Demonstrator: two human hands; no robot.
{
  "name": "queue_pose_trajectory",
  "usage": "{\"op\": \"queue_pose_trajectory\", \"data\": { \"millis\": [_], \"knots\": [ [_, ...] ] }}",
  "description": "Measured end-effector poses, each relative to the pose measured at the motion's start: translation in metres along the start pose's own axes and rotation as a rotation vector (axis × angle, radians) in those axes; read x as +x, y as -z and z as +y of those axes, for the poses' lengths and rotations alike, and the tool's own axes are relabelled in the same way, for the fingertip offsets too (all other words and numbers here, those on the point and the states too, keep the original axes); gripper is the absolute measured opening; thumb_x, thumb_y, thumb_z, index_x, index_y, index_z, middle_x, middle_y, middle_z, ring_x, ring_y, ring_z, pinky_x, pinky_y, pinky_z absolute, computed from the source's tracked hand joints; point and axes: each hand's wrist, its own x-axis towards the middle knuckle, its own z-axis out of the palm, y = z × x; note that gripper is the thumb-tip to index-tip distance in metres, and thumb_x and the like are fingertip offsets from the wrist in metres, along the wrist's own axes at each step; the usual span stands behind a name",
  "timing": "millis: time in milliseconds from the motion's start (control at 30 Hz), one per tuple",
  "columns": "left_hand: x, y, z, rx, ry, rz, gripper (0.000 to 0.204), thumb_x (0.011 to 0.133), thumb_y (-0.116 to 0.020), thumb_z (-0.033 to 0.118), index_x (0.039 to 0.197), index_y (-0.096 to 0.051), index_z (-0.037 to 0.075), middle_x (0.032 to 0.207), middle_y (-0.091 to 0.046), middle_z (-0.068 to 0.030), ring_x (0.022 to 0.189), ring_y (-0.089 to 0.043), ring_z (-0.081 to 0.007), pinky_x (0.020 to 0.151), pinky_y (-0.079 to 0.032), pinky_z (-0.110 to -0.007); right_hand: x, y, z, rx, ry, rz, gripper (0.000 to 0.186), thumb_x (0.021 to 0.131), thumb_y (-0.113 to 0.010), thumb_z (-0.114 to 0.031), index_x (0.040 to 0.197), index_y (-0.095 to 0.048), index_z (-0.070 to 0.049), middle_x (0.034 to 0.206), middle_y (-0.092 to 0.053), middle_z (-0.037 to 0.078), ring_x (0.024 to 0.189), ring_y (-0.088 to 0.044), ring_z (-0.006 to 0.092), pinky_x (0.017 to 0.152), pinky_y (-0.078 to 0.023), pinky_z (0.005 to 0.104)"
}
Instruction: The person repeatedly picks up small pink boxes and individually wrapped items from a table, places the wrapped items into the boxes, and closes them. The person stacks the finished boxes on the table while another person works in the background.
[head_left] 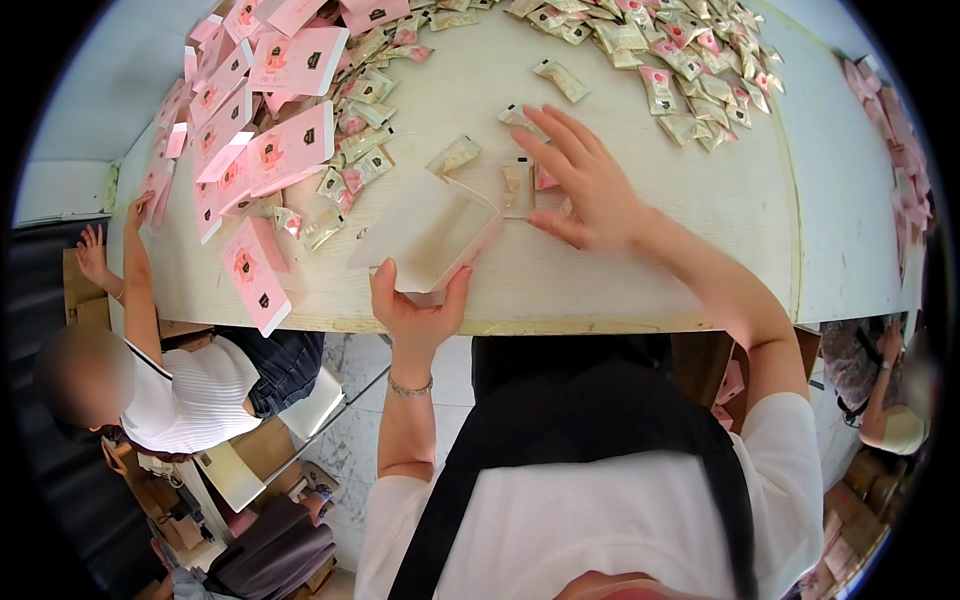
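Observation:
My left hand (420,307) grips the near end of a small carton (433,235), thumb on one side and fingers on the other. The carton is tilted, its mouth open toward me, and its pale inside shows. To the right of it my right hand (585,185) hovers low over the table with fingers spread. Beneath and beside that hand lie a few small sachets (516,188), one partly covered by the fingers. Another sachet (454,155) rests just beyond the carton.
Pink cartons (290,150) are heaped at the left, with sachets (365,170) along their edge. A large sachet pile (690,70) covers the far right of the white table (640,290). One pink carton (257,273) lies near the front edge. A co-worker (190,390) reaches in at the left.

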Motion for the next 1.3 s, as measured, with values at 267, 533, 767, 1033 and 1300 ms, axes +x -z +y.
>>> {"op": "queue_pose_trajectory", "data": {
  "millis": [267,533,767,1033,1300],
  "knots": [
    [-0.005,0.006,0.008,-0.011,0.053,0.064,0.088,0.072,-0.080,0.002,0.138,-0.021,0.008,0.129,-0.044,-0.0205,0.108,-0.057,-0.0289,0.090,-0.050,-0.040,0.006,0.000,-0.002,-0.208,0.090,-0.442,0.077,0.079,-0.052,-0.072,0.143,-0.043,-0.031,0.152,-0.030,0.015,0.139,-0.025,0.0420,0.105,-0.015,0.0708],
    [-0.009,0.012,0.009,-0.008,0.022,0.029,0.088,0.072,-0.080,0.001,0.137,-0.021,0.009,0.130,-0.043,-0.0213,0.110,-0.057,-0.0295,0.091,-0.051,-0.041,-0.012,0.022,-0.024,-0.212,0.215,-0.361,0.084,0.069,-0.063,-0.071,0.139,-0.048,-0.027,0.151,-0.030,0.016,0.141,-0.020,0.0420,0.106,-0.017,0.0687],
    [-0.006,0.009,0.009,0.009,0.093,0.072,0.087,0.071,-0.082,0.003,0.136,-0.023,0.007,0.120,-0.048,-0.0183,0.103,-0.058,-0.0281,0.086,-0.051,-0.040,0.014,-0.013,-0.008,-0.318,0.074,-0.382,0.035,0.076,-0.074,-0.039,0.101,-0.061,-0.018,0.124,-0.055,0.007,0.114,-0.049,0.0295,0.085,-0.046,0.0444],
    [0.022,-0.048,0.058,-0.165,0.141,-0.175,0.047,0.066,-0.083,0.002,0.103,-0.054,0.000,0.094,-0.062,-0.0156,0.090,-0.061,-0.0335,0.076,-0.050,-0.038,0.003,0.064,-0.085,0.236,-0.049,0.197,0.019,0.077,-0.072,-0.023,0.072,-0.057,-0.012,0.065,-0.053,0.001,0.062,-0.054,0.0164,0.054,-0.043,0.0305],
    [0.033,-0.080,0.065,-0.255,-0.036,-0.222,0.066,0.068,-0.078,-0.006,0.115,-0.034,0.003,0.101,-0.057,-0.0154,0.090,-0.058,-0.0269,0.080,-0.047,-0.036,0.011,0.050,-0.068,-0.443,0.243,0.302,0.030,0.081,-0.067,-0.034,0.086,-0.060,-0.004,0.076,-0.057,0.005,0.066,-0.057,0.0186,0.055,-0.043,0.0276]
  ]
}}
